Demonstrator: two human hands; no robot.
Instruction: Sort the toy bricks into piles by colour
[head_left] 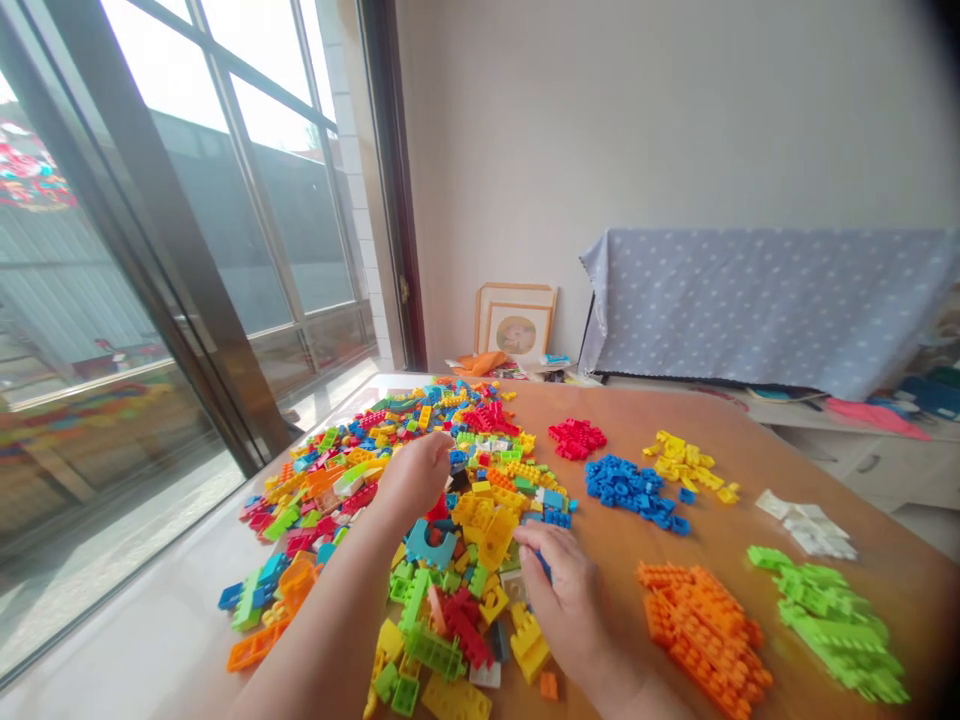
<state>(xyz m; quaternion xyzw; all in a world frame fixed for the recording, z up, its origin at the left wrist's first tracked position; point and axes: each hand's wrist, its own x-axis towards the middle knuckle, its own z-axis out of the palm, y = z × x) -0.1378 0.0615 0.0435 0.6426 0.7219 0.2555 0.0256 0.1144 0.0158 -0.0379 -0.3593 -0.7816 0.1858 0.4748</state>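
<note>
My left hand (pixel 421 472) reaches over the middle of a large mixed pile of toy building bricks (pixel 352 470). Its fingers look curled, and whatever they grip is hidden behind the hand. At the near right edge of the pile, my right hand (pixel 562 590) is closed, with a blue brick (pixel 543 566) partly showing under its fingers. Just left of the right fingertips lies a large yellow brick (pixel 498 538). A turquoise arched piece (pixel 430 545) sits between the two hands. Below it are green bricks (pixel 435 652) and dark red bricks (pixel 466 625).
Single-colour heaps lie on the brown table (pixel 600 640): red (pixel 576 438), blue (pixel 634 490), yellow (pixel 682 460), white (pixel 810 525), orange (pixel 701 630) and lime green bricks (pixel 836 620). A window (pixel 247 200) borders the left side. Behind stand a framed picture (pixel 517 325) and a cloth-covered object (pixel 765 310).
</note>
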